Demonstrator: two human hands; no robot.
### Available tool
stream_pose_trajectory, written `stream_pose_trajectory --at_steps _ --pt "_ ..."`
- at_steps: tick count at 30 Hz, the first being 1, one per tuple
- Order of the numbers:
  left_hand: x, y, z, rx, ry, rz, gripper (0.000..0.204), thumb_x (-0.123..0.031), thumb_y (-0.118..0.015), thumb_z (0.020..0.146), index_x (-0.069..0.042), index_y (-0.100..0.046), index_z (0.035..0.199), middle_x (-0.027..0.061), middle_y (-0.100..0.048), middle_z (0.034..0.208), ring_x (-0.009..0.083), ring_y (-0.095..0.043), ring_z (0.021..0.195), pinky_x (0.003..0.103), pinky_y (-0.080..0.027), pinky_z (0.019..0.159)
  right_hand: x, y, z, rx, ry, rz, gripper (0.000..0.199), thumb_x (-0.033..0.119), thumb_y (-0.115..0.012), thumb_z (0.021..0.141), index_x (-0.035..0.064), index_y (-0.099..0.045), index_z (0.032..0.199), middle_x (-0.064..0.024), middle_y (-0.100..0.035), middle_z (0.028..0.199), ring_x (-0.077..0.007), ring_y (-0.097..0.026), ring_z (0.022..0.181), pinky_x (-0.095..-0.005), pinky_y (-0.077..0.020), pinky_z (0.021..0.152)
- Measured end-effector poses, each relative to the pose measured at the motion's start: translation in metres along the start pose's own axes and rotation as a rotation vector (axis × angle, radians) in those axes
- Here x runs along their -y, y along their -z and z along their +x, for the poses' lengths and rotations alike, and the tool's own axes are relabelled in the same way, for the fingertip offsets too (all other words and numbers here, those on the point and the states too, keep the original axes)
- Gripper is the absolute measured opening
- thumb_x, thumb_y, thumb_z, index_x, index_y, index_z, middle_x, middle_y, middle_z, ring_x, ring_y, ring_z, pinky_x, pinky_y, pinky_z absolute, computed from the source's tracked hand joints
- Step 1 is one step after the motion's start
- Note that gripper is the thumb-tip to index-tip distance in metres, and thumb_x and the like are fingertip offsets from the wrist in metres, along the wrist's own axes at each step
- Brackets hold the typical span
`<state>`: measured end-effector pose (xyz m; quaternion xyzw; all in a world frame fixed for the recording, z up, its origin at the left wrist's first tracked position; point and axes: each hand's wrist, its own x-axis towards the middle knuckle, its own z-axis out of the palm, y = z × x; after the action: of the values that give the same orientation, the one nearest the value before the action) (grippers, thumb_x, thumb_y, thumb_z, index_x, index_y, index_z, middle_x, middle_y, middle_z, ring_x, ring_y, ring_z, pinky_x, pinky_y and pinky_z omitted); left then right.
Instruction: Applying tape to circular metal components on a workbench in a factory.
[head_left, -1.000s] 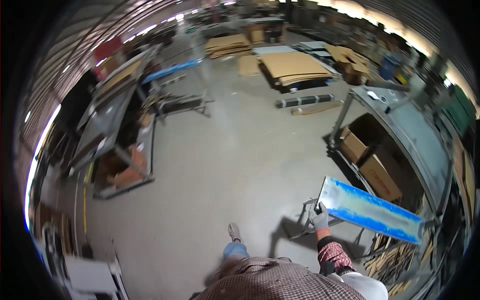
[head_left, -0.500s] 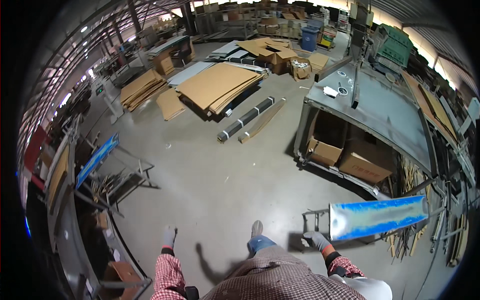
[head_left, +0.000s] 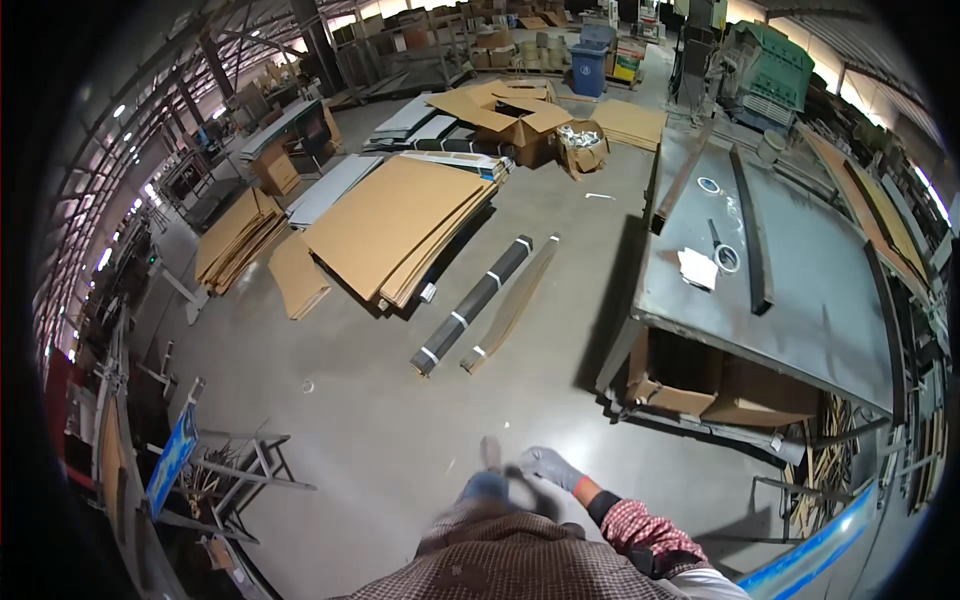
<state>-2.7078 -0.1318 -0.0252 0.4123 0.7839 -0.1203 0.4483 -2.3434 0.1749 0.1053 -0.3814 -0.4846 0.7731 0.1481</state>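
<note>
From my seat, the right grip point(head_left: 553, 467) could pass along the floor point(head_left: 570, 340) between the brown strip point(head_left: 512, 308) and the worktop point(head_left: 820, 270); the black strapped bundle point(head_left: 475, 302) and cardboard stack point(head_left: 395, 220) obstruct further left.

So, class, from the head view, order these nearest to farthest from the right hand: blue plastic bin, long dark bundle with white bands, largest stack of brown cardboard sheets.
1. Long dark bundle with white bands: on the floor, ahead-left of the right hand.
2. Largest stack of brown cardboard sheets: beyond it, farther left.
3. Blue plastic bin: far background, slightly right.
</note>
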Motion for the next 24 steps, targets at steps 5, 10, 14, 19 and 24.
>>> stream_pose_trajectory --at_steps 5,10,14,19,24 --pt "-0.050 0.140 0.142 0.051 -0.004 0.106 0.030 -0.036 -0.054 0.094 -0.009 -0.068 0.099 0.0077 -0.071 0.089 0.0199 -0.065 0.076 0.039 -0.050 0.069 0.063 0.110 0.160 -0.015 0.056 -0.298 0.006 0.007 -0.064 0.084 0.0030 -0.061 0.085 -0.0034 -0.061 0.070 -0.0110 -0.050 0.053 -0.0244 -0.0399 0.050" --pt "-0.182 0.400 0.371 -0.128 -0.181 0.590 0.029 -0.036 -0.054 0.094 -0.012 -0.068 0.100 0.0081 -0.071 0.090 0.0194 -0.066 0.076 0.040 -0.051 0.066 0.136 0.221 0.235 -0.298 -0.038 0.567 0.014 0.000 -0.070 0.081 -0.0003 -0.062 0.093 -0.0081 -0.064 0.074 -0.0150 -0.059 0.058 -0.0264 -0.0479 0.051" --pt "-0.457 0.629 0.507 -0.478 -0.610 -0.236 0.033 -0.034 -0.058 0.090 -0.001 -0.063 0.091 0.0155 -0.067 0.084 0.0270 -0.064 0.073 0.037 -0.051 0.068 0.221 0.312 0.285 -0.160 0.071 0.684 0.010 0.007 -0.063 0.090 0.0004 -0.064 0.082 -0.0049 -0.060 0.072 -0.0106 -0.054 0.060 -0.0223 -0.0418 0.054" --pt "-0.832 0.736 0.494 -0.113 -0.823 -0.693 0.023 -0.024 -0.060 0.095 -0.004 -0.063 0.107 0.0032 -0.066 0.091 0.0089 -0.059 0.081 0.026 -0.048 0.072 0.332 0.473 0.373 -0.365 0.383 0.274 0.010 0.006 -0.062 0.087 0.0000 -0.065 0.094 -0.0039 -0.064 0.079 -0.0117 -0.059 0.069 -0.0240 -0.0478 0.062" --pt "-0.829 0.726 0.580 0.243 -0.864 -0.205 0.031 -0.031 -0.059 0.095 -0.003 -0.064 0.108 0.0058 -0.066 0.097 0.0165 -0.061 0.089 0.031 -0.048 0.079 0.478 0.593 0.489 -0.332 0.196 0.625 0.007 0.005 -0.063 0.087 0.0014 -0.062 0.081 -0.0008 -0.060 0.068 -0.0072 -0.052 0.056 -0.0211 -0.0402 0.049"
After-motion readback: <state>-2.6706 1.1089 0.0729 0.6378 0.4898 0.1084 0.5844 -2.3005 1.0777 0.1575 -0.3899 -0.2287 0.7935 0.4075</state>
